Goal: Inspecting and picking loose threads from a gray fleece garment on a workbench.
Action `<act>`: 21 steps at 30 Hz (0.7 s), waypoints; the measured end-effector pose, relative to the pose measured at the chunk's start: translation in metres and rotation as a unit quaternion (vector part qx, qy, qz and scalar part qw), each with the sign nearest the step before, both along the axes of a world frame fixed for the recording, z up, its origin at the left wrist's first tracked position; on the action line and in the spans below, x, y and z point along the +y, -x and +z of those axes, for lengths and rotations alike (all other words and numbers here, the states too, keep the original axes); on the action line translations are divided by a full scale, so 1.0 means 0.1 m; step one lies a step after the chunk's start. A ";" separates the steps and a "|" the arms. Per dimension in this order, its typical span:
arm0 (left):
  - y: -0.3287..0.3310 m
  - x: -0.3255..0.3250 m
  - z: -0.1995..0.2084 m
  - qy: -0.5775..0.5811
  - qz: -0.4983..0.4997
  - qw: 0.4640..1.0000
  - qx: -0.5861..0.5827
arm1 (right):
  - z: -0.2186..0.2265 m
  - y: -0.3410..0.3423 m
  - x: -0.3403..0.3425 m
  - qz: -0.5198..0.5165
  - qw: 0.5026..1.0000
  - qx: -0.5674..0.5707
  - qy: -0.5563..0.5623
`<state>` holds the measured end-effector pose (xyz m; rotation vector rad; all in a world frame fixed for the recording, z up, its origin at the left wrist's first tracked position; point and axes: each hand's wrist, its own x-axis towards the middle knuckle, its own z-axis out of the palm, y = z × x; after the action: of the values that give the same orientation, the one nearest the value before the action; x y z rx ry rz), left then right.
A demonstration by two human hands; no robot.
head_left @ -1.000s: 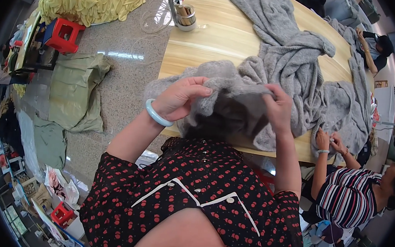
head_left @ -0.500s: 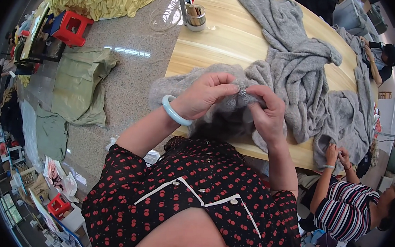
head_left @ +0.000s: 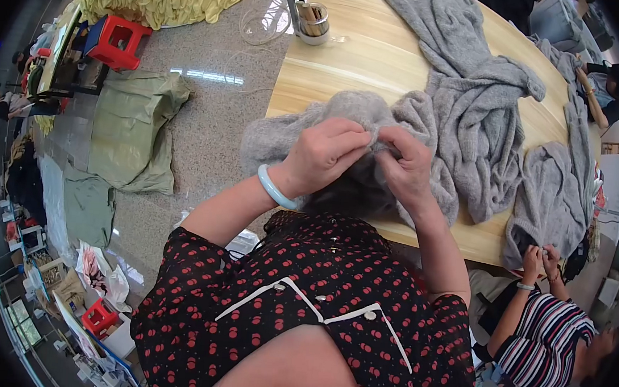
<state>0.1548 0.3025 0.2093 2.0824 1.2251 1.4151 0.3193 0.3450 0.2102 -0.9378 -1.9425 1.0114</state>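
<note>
Both of my hands pinch the edge of a grey knitted garment at the near edge of the wooden table. My left hand, below a pale blue bangle, has thumb and fingers pressed together on the knit. Close beside it, my right hand grips the same edge with thumb and bent forefinger. The fingertips almost meet. A dark opening of the garment shows beneath them, and the exact spot pinched is hidden by my fingers. Part of the garment spreads left past my left wrist.
More grey knitwear is heaped to the right and far side. A jar of sticks stands at the far left table edge. One co-worker in a striped top handles grey knit at right. Green sacks and a red stool are left.
My hands have lowered slightly toward me and turned, with the pinched edge still between them. The co-worker's hands on the right have shifted a little. The whole view has moved slightly.
</note>
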 end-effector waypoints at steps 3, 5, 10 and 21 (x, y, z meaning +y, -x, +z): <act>-0.02 -0.04 -0.06 -0.004 0.015 0.999 0.029 | -0.03 0.04 -0.01 0.016 1.000 -0.001 0.012; -0.03 -0.03 -0.10 -0.011 0.028 0.998 0.053 | -0.02 0.05 -0.02 -0.017 0.997 -0.039 0.057; -0.04 0.01 -0.13 -0.016 0.027 0.998 0.058 | 0.03 0.04 0.09 0.041 0.997 -0.029 -0.066; 0.05 0.04 -0.10 0.004 -0.040 0.997 0.066 | 0.10 -0.10 0.16 0.108 0.988 -0.076 -0.074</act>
<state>0.1495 0.3062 0.1988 2.2243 1.1805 1.2517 0.3290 0.3606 0.2202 -0.7523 -2.2518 0.9216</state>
